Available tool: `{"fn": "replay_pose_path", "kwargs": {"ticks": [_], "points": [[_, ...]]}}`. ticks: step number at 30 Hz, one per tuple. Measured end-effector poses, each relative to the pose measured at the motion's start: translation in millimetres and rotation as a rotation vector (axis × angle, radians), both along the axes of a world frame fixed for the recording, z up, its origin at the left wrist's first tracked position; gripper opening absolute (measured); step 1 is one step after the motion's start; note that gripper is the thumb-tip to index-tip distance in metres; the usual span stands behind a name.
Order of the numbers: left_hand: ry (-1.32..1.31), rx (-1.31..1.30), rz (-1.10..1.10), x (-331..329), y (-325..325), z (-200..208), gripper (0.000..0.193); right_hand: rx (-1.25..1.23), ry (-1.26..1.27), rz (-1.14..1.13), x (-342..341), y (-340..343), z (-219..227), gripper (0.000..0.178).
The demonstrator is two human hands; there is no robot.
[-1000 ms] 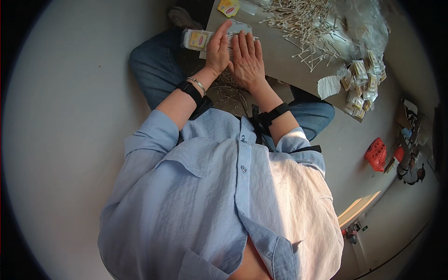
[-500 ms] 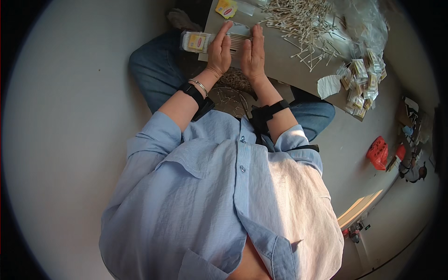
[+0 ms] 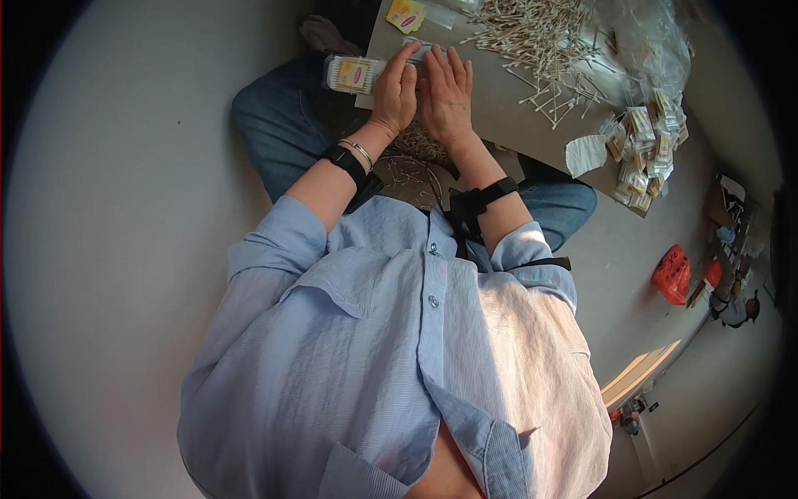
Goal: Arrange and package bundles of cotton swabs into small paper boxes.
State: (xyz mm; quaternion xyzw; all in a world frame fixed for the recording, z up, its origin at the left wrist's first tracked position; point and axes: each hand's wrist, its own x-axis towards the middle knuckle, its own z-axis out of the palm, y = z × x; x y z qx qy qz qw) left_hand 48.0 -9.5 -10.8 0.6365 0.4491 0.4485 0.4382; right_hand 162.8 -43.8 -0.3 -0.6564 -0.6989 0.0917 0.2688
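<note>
My left hand [image 3: 394, 93] stands on its edge at the near side of the table, fingers stretched out and together, with nothing gripped. My right hand [image 3: 447, 96] lies palm down beside it, fingers extended, its fingertips close to the left hand. The row of cotton swabs between the palms is now covered by my right hand. Just beyond the fingertips a pale flat piece [image 3: 422, 50] shows, its kind unclear. Left of my left hand, a clear pack of cotton swabs [image 3: 350, 75] with a yellow label sits at the table corner.
Loose cotton swabs [image 3: 532, 37] are heaped farther back on the table [image 3: 499, 96]. Yellow cards [image 3: 406, 15] lie at the far left. On the right are clear plastic bags [image 3: 652, 46], small filled packets [image 3: 644, 154] and a white paper scrap [image 3: 586, 154]. A red bag [image 3: 672, 273] rests on the floor.
My right hand has turned from on edge to palm down and moved toward my left hand, covering the swabs. My left hand has barely shifted.
</note>
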Motion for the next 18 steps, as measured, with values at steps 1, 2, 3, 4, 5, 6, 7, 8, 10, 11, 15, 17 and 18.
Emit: {"fn": "replay_pose_path", "kwargs": {"ticks": [1,2,3,4,5,6,7,8,10,11,15,17,18], "points": [[-0.003,0.001,-0.002,2,0,1,0.039,-0.043,-0.049,0.059,2,-1,-1,0.047],[0.040,0.036,0.000,3,0,2,0.037,-0.086,-0.097,0.117,3,-3,-3,0.049],[0.083,0.070,0.002,4,-1,4,0.036,-0.085,-0.099,0.115,5,-5,-4,0.049],[0.082,0.073,0.002,5,-1,5,0.036,-0.098,-0.111,0.132,5,-7,-4,0.050],[0.117,0.102,0.007,8,-1,5,0.035,-0.111,-0.123,0.148,6,-7,-5,0.050],[0.152,0.130,0.012,9,-2,6,0.033,-0.108,-0.123,0.146,8,-8,-5,0.050],[0.149,0.132,0.013,10,-2,6,0.033,-0.128,-0.100,0.155,8,-7,-5,0.052],[0.170,0.138,0.031,10,-2,7,0.033,-0.147,-0.077,0.162,9,-7,-4,0.053],[0.193,0.144,0.051,10,-3,7,0.032,-0.124,-0.055,0.148,13,-9,-1,0.056],[0.198,0.149,0.052,10,-2,7,0.032,-0.102,-0.031,0.134,15,-10,1,0.059],[0.213,0.178,0.046,9,-2,6,0.031,-0.093,-0.077,0.166,18,-21,5,0.064],[0.227,0.174,0.041,11,-2,6,0.031,-0.177,-0.292,0.186,16,-20,1,0.068],[0.243,0.170,0.038,12,-2,6,0.030,-0.176,-0.292,0.184,17,-20,0,0.068]]}}
